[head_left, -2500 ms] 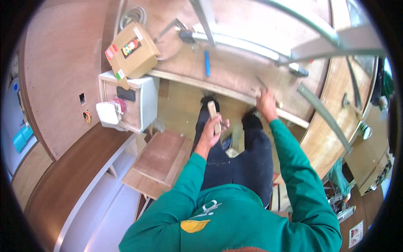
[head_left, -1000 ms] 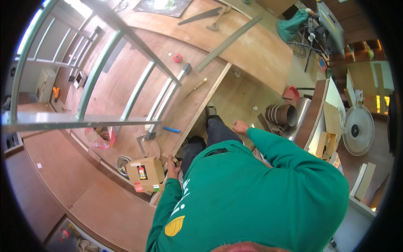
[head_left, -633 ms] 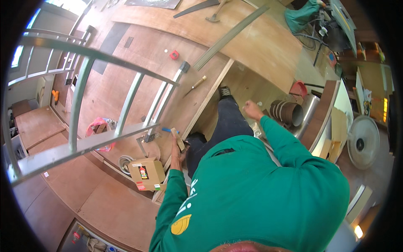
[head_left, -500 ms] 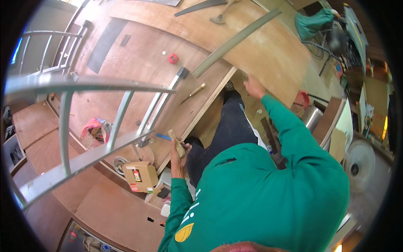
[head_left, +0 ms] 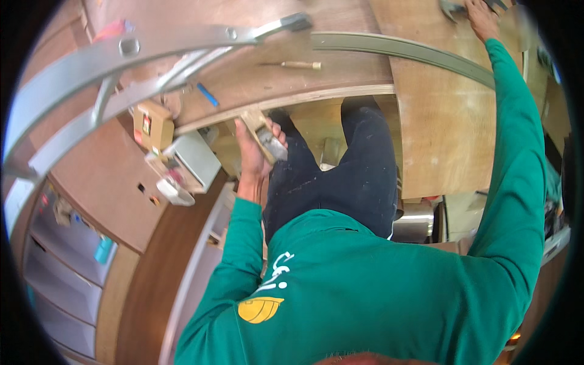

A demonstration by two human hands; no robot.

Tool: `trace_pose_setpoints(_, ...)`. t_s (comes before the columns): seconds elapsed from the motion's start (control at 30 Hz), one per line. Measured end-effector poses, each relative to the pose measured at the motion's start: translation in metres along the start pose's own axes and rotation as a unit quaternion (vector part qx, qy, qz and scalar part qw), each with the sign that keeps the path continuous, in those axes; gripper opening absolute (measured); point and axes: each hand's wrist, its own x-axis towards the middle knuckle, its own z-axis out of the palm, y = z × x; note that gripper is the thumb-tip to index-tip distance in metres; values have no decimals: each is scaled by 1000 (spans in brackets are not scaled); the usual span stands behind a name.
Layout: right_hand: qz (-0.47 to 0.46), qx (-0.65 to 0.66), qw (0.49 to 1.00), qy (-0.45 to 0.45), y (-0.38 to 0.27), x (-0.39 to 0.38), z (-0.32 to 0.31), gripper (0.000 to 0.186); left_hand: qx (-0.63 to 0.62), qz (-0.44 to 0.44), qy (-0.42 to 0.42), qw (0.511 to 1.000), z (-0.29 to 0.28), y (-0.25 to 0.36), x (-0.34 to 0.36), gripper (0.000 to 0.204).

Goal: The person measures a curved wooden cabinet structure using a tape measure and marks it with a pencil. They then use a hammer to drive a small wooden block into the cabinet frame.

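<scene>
My left hand point(head_left: 255, 149) is wrapped round a wooden hand plane point(head_left: 263, 132), held tilted above my left thigh. A grey metal blade shows near the plane's lower end. My right arm is stretched far out to the upper right. At the picture's top edge, the right hand point(head_left: 483, 21) has its fingers curled at a hammer point(head_left: 451, 8). The hammer's metal head shows left of the fingers; its handle is mostly hidden by the hand and cut off by the edge. Beneath that arm lies a pale plywood sheet point(head_left: 444, 134).
An aluminium ladder point(head_left: 73, 70) crosses the upper left. A long grey-green strip point(head_left: 407, 48) lies across the boards. Near it are a slim wooden-handled tool point(head_left: 301, 65) and a blue stick point(head_left: 207, 95). A cardboard box point(head_left: 159, 125) and open shelves point(head_left: 67, 274) stand at left.
My view has turned, so the surroundings shift. My right hand has moved from the plywood's near edge out to the hammer. The hand plane stays in my left hand, now turned more into view.
</scene>
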Motion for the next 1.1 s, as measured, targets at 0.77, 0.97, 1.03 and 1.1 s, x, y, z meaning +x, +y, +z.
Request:
trace_pose_setpoints(0.77,-38,430,901,-32,-529,-199,-418,25,-459,63,-95,881,16,73,-15,24)
trace_pose_setpoints(0.97,-143,496,846,133,-549,-230,-479,24,-476,90,-80,871,2,99,-46,23)
trace_pose_setpoints(1.03,-115,410,904,31,-570,-215,-461,32,-468,77,-108,874,6,103,-62,24)
trace_pose_setpoints(1.1,-49,370,927,-38,-578,-214,-448,25,-433,91,-112,890,7,110,-64,25)
